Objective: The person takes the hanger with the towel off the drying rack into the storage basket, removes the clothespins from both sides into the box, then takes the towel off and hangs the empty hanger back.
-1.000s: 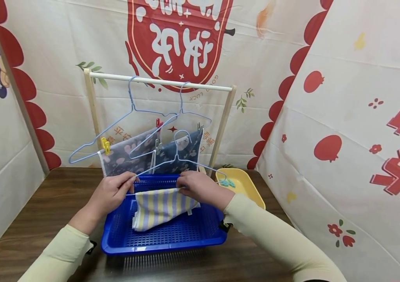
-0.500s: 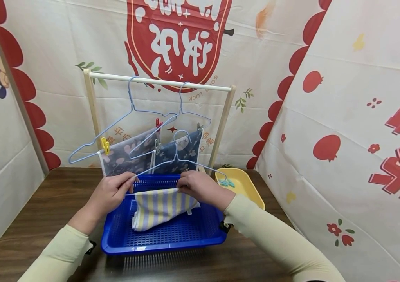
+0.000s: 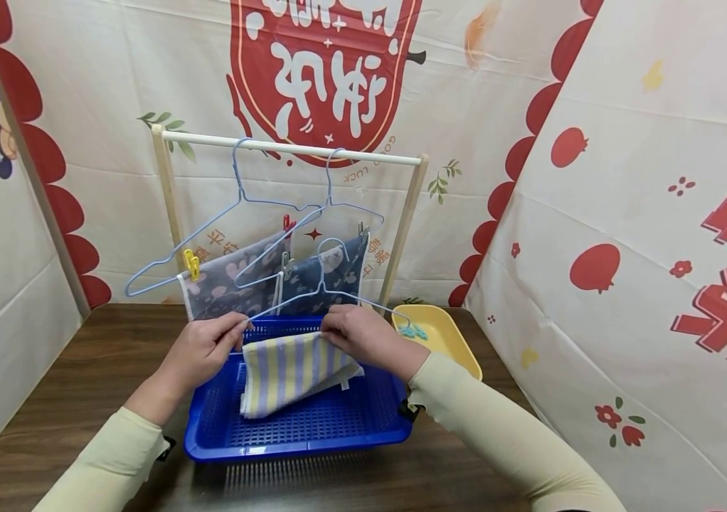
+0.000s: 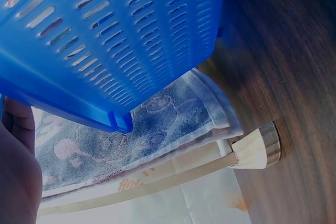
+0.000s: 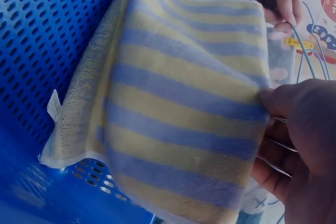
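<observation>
My left hand [image 3: 203,348] pinches the left corner of a light blue wire hanger [image 3: 321,286], held over the blue basket [image 3: 299,449]. With thumb and fingers, my right hand [image 3: 370,338] grips the top edge of a yellow and lilac striped towel [image 3: 293,373], near the hanger's lower bar. Folded over, the towel hangs partly into the basket, its white label showing. In the right wrist view the thumb of the right hand [image 5: 310,145] presses on the towel [image 5: 178,98]. Whether the towel passes over the hanger's bar is hidden by the hand.
Behind the basket stands a rack with a white rod [image 3: 287,148]. Two hangers on it carry a grey towel [image 3: 235,281] and a dark blue towel [image 3: 321,281], held by clothespins. A yellow tray [image 3: 447,341] with teal clothespins [image 3: 412,332] sits at the right.
My right hand has raised the striped towel's top edge slightly toward the hanger's lower bar. The left hand and the hanger have hardly moved.
</observation>
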The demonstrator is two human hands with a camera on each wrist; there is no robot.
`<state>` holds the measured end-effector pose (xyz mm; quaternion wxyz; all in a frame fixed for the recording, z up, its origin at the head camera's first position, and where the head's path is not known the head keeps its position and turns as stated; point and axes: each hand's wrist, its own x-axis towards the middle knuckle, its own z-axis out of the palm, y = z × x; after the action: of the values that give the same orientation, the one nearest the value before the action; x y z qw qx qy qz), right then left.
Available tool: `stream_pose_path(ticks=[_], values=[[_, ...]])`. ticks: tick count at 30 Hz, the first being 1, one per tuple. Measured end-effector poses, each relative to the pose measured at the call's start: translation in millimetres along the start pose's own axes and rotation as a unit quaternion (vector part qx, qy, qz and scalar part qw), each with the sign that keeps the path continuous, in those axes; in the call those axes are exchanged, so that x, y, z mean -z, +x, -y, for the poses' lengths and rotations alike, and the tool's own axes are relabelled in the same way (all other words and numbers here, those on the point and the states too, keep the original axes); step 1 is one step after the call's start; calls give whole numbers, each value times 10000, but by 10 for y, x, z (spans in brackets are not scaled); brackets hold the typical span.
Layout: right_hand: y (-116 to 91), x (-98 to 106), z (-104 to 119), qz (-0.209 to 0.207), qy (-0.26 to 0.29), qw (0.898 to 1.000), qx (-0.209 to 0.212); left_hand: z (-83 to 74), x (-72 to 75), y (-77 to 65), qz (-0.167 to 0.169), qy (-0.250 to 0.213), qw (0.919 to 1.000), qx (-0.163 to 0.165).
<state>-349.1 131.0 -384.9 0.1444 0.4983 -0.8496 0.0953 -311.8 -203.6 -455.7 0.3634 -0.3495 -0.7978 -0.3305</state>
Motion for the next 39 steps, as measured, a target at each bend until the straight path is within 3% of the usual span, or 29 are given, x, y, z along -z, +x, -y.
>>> stream_pose_path(ticks=[7,18,30,39], values=[[30,22,6,-375,-19,9993,5,21,-9,-7,19,56,9999,81],[23,75,21,-549,-89,9983,-179,11,-4,-9,5,-42,9998,214],[20,117,-16,-1561,-400,9862,379,22,-12,-6,25,2,9997,239],[38,229,-10,-1671,-562,9842,178,43,-22,11,-25,-32,10000,59]])
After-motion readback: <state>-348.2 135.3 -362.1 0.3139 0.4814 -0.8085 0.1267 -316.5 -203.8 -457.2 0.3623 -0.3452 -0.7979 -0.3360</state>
